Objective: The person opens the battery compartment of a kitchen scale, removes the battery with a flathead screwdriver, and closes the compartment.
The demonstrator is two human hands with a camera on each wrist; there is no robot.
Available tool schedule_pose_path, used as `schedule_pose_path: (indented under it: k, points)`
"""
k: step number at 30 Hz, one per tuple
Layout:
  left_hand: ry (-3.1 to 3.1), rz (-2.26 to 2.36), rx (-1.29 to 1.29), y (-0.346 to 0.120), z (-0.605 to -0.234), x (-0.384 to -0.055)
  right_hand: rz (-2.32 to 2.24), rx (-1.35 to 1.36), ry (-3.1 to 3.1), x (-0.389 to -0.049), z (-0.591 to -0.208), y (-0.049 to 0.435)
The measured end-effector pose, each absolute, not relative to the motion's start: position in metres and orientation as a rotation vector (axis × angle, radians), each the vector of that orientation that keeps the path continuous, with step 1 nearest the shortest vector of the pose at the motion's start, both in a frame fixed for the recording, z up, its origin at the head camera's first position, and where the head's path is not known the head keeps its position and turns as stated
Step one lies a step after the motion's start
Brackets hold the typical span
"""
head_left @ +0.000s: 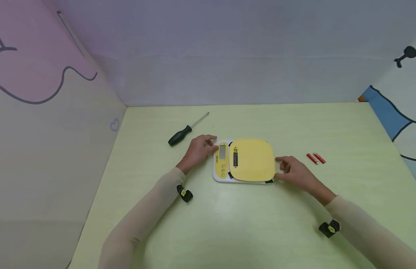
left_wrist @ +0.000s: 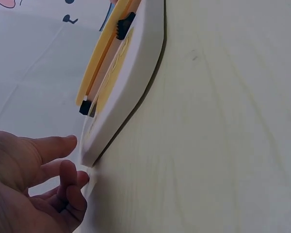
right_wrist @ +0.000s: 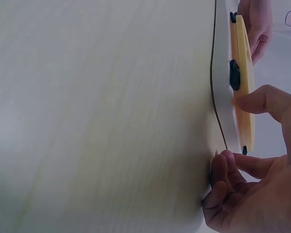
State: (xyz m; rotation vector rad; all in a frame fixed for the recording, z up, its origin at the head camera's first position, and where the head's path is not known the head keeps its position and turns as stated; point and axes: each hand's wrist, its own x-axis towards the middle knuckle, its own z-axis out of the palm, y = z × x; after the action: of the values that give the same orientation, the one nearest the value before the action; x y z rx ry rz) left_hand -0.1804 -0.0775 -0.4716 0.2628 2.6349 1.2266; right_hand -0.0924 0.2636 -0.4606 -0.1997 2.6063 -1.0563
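Note:
A kitchen scale (head_left: 251, 160) with a yellow weighing plate, white base and small display lies flat on the table, plate upward. At its left edge is my left hand (head_left: 199, 149), thumb near the display end. In the left wrist view, that hand's thumb (left_wrist: 58, 145) stands just off the white base and the other fingers bend loosely. Beside the right edge is my right hand (head_left: 295, 172), thumb and forefinger spread. In the right wrist view, its thumb (right_wrist: 257, 100) appears to touch the scale's side, with fingertips by the base's lower edge. Exact contact is hard to tell.
A screwdriver (head_left: 182, 135) with a dark handle lies behind my left hand. Two red batteries (head_left: 312, 158) lie right of my right hand. Panels enclose the pale table (head_left: 228, 224) at the back and sides.

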Motion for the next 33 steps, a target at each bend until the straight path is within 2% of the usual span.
schedule_pose_path:
  k: [19,33]
  points:
    - [2.686,1.133,0.328,-0.074,-0.471,-0.188,-0.922,-0.202,2.733,-0.070,-0.462,0.242]
    - [2.718,1.107,0.286,-0.079,-0.472,-0.184,-0.896,-0.269,2.770,-0.088,-0.463,0.254]
